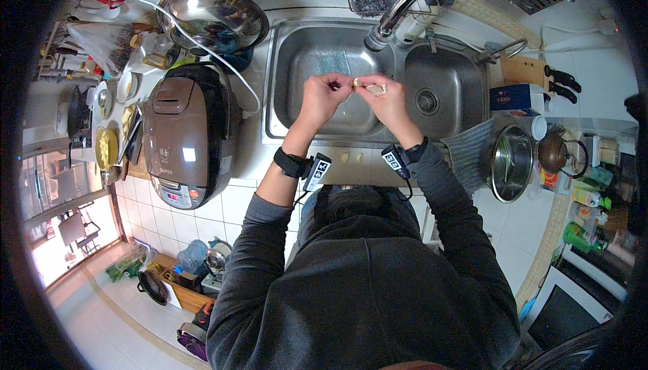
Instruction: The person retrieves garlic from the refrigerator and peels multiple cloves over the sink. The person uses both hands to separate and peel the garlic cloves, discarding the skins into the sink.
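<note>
Both hands meet above the left basin of a steel double sink [298,112]. My left hand [325,94] and my right hand [382,98] pinch a small garlic clove [357,82] between their fingertips. A pale piece [375,89], apparently garlic or its skin, lies against the fingers of my right hand. Two peeled garlic cloves, one at the left [345,157] and one at the right [359,157], rest on the counter edge in front of me. Small pale bits lie in the basin below the hands, near a greenish translucent patch [334,63].
A chrome faucet [400,8] arches over the sink divider. To the left stand a brown rice cooker [174,127] and a large steel bowl [212,16], crossed by a white cable. At the right are a grey cloth [471,152], a steel pot [511,163] and black-handled knives [562,84].
</note>
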Demonstrator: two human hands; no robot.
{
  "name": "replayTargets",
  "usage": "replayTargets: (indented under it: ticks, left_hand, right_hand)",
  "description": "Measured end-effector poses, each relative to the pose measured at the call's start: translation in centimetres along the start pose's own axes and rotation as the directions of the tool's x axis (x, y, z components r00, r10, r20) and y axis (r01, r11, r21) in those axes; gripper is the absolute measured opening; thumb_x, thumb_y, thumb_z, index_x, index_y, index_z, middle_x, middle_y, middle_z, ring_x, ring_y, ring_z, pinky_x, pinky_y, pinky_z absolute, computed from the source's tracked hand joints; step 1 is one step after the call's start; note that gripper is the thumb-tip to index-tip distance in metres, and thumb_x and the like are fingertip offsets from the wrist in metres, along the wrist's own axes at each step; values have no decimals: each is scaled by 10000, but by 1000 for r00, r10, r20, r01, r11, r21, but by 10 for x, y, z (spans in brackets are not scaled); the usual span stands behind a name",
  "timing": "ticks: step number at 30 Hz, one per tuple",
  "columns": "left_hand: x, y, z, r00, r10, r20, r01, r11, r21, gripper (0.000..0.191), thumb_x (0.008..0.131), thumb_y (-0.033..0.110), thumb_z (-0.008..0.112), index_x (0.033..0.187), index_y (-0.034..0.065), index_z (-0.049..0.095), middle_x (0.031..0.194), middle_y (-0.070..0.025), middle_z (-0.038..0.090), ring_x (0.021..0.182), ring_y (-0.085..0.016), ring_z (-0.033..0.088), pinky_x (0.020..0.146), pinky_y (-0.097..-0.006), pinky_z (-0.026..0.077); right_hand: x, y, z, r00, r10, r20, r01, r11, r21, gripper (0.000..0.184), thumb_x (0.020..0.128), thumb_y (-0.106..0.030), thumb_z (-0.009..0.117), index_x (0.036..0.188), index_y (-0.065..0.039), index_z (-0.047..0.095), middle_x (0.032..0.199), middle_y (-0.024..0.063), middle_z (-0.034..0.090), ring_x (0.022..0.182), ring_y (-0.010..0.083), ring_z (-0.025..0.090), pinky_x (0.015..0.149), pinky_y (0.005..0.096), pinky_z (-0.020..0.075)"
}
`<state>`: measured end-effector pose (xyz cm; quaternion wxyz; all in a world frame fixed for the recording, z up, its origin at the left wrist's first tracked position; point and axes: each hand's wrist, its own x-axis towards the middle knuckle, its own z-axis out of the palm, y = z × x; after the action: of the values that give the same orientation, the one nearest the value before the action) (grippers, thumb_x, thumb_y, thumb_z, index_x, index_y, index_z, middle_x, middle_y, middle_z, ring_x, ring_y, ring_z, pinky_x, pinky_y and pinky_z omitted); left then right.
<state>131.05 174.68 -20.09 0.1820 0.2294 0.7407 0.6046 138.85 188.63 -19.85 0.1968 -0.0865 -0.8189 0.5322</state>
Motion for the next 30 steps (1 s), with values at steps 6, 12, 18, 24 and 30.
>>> replayTargets:
  ticks: [6, 12, 18, 24, 30]
  left_hand:
    - [2, -4, -3, 996, 35, -87, -18, 980, 196, 123, 787, 97, 635, 838, -11, 663, 705, -50, 652, 617, -80, 575, 585, -211, 460]
    - [4, 0, -5, 985, 164, -47, -151, 967, 206, 114, 790, 93, 631, 861, 16, 675, 755, -75, 658, 647, -109, 594, 590, -229, 466]
    - [4, 10, -6, 985, 132, 109, -141, 987, 83, 105, 791, 67, 624, 861, 4, 671, 802, -77, 644, 710, -119, 589, 615, -235, 456]
    - [1, 8, -8, 985, 104, 138, -104, 995, -9, 82, 781, 44, 623, 828, -5, 667, 794, -71, 639, 713, -110, 577, 625, -228, 447]
    - [0, 8, -5, 991, 96, 92, -98, 995, 12, 65, 761, 52, 639, 792, 4, 670, 750, -53, 645, 686, -98, 582, 613, -220, 447]
  right_hand:
    - [0, 8, 2, 968, 249, 35, -243, 892, 381, 121, 776, -35, 663, 889, -5, 631, 865, 56, 653, 738, 119, 620, 618, 222, 485]
    - [0, 10, 2, 952, 300, 57, -299, 882, 365, 160, 797, -46, 644, 949, 4, 637, 876, 56, 654, 724, 84, 590, 631, 205, 477]
    - [-3, 8, 2, 989, 143, 23, -145, 973, 180, 188, 793, -45, 642, 973, 8, 646, 896, 59, 660, 778, 79, 584, 691, 206, 470]
    - [-5, 3, -1, 992, 115, 57, -124, 976, 177, 178, 785, -31, 642, 959, 9, 652, 905, 58, 662, 798, 79, 587, 725, 211, 468]
    - [-8, 1, -2, 978, 178, 113, -203, 939, 277, 192, 790, -20, 634, 980, 10, 642, 917, 76, 657, 801, 100, 602, 704, 223, 480]
